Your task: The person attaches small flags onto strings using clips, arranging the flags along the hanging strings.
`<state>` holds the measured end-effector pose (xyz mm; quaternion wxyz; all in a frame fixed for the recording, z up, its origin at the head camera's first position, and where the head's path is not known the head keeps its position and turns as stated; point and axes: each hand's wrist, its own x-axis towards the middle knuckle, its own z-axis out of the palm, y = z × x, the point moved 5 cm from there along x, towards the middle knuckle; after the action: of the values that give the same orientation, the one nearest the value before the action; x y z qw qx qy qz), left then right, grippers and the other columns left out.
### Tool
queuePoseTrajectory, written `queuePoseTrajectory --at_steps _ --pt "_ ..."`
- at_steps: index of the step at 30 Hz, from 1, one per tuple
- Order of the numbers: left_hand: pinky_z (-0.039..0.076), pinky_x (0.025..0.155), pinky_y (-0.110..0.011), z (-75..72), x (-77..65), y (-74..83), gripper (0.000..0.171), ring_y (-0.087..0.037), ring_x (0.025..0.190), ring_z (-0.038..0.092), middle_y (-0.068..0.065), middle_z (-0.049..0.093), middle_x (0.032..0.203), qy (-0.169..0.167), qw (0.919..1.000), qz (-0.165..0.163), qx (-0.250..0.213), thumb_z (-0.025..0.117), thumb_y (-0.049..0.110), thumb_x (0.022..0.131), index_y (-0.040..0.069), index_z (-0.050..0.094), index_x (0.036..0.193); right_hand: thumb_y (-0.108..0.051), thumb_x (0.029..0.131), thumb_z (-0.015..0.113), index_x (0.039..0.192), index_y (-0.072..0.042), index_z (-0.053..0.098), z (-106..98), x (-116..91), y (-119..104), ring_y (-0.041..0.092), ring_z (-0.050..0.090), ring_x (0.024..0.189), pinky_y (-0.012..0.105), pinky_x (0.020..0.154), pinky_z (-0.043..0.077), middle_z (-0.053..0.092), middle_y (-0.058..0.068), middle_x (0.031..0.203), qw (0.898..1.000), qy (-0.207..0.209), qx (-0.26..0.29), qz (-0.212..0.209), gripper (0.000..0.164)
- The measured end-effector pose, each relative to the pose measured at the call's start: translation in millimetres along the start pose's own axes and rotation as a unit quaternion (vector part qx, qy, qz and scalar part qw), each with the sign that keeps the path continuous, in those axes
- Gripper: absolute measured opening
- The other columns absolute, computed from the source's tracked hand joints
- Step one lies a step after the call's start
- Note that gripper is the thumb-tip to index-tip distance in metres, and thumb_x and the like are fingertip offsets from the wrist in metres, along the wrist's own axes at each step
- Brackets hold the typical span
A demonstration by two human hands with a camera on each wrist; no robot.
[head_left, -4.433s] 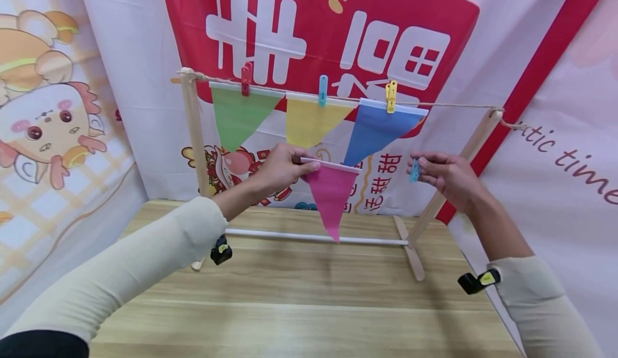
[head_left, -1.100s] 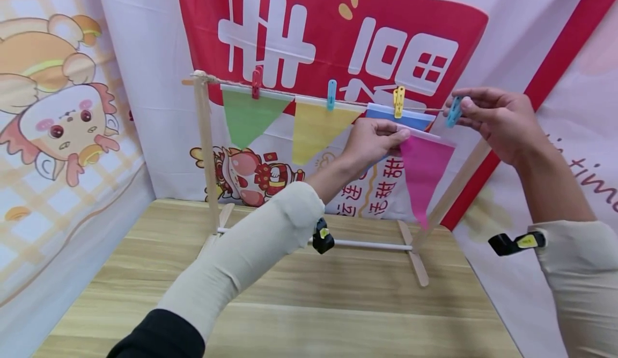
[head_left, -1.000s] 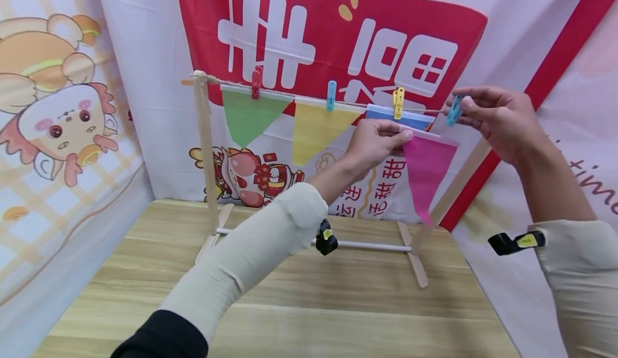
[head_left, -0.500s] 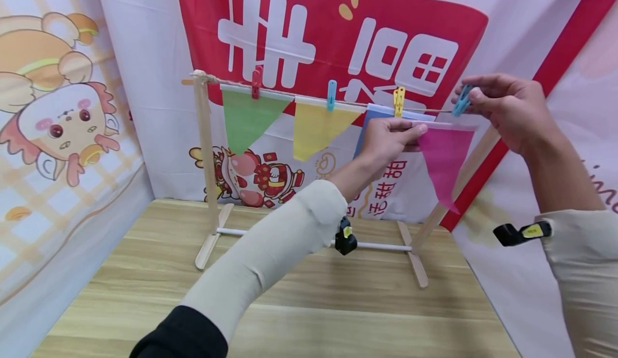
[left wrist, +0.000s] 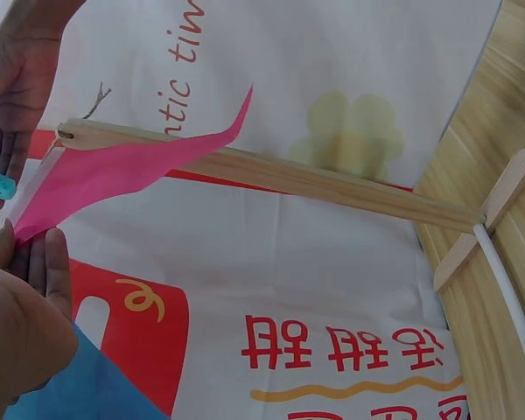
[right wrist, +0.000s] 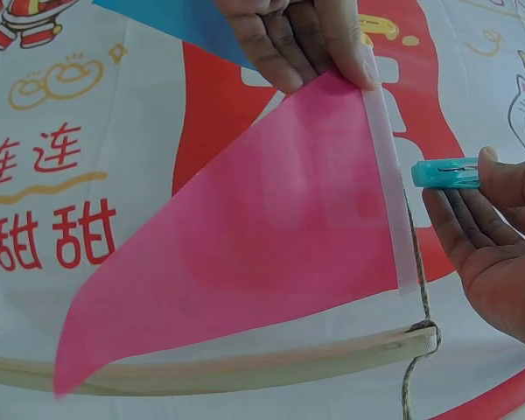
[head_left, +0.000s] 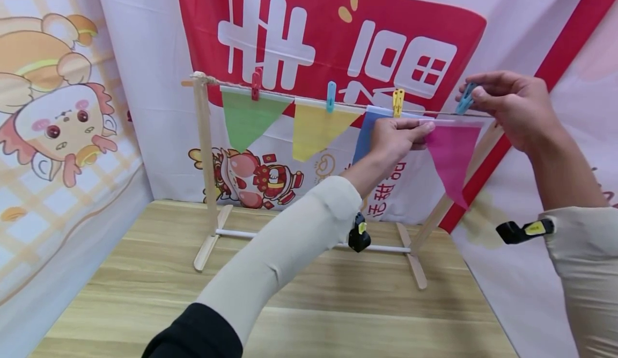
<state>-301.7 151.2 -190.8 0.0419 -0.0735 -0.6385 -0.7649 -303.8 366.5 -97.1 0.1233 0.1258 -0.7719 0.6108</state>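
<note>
My left hand (head_left: 398,138) pinches the upper left corner of a pink pennant (head_left: 453,154) between thumb and fingers. The pennant's white top strip lies close to the twine (head_left: 449,114), near the right post. In the right wrist view the pennant (right wrist: 245,227) spreads out flat, its tip bent. Just above the strip, my right hand (head_left: 523,108) pinches a light-blue clothespin (head_left: 465,99) by its handles. That clothespin (right wrist: 446,173) stands apart from the strip in the right wrist view. Behind my left hand hangs a blue pennant (head_left: 363,135), partly covered, under a yellow clothespin (head_left: 398,103).
A green pennant (head_left: 251,116) hangs from a red clothespin (head_left: 257,84). Beside it a yellow pennant (head_left: 321,127) hangs from another blue clothespin (head_left: 330,96). Wooden posts (head_left: 205,148) joined by a white rod (head_left: 236,233) stand on the table (head_left: 145,272), before a printed cloth backdrop (head_left: 164,106).
Both hands have moved right and up along the twine. The pink pennant has risen from below the blue one to the twine at its right, and the clothespin has come above its strip.
</note>
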Motion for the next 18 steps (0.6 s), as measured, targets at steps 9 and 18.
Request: queuePoseTrajectory --at_steps 9,18 --pt "0.071 0.082 -0.031 7.3 3.0 1.7 0.028 -0.016 0.088 0.085 -0.001 0.088 0.107 0.007 1.0 -0.001 -0.002 0.09 0.023 0.098 0.012 0.088 0.123 -0.021 0.104 0.081 0.142 -0.015 0.078 -3.7 2.7 3.3 0.008 0.078 0.107 0.014 0.086 0.064 0.08 -0.007 0.124 1.0 -0.002 0.013 -0.012 0.039" --pt "0.072 0.081 -0.032 14.7 4.1 3.6 0.025 -0.019 0.086 0.084 -0.005 0.088 0.104 0.004 0.9998 0.001 -0.017 0.089 0.02 0.099 0.009 0.088 0.121 -0.022 0.102 0.083 0.14 -0.015 0.079 -2.8 4.3 2.9 0.008 0.08 0.104 0.014 0.085 0.065 0.082 -0.008 0.121 1.0 0.004 -0.006 -0.015 0.039"
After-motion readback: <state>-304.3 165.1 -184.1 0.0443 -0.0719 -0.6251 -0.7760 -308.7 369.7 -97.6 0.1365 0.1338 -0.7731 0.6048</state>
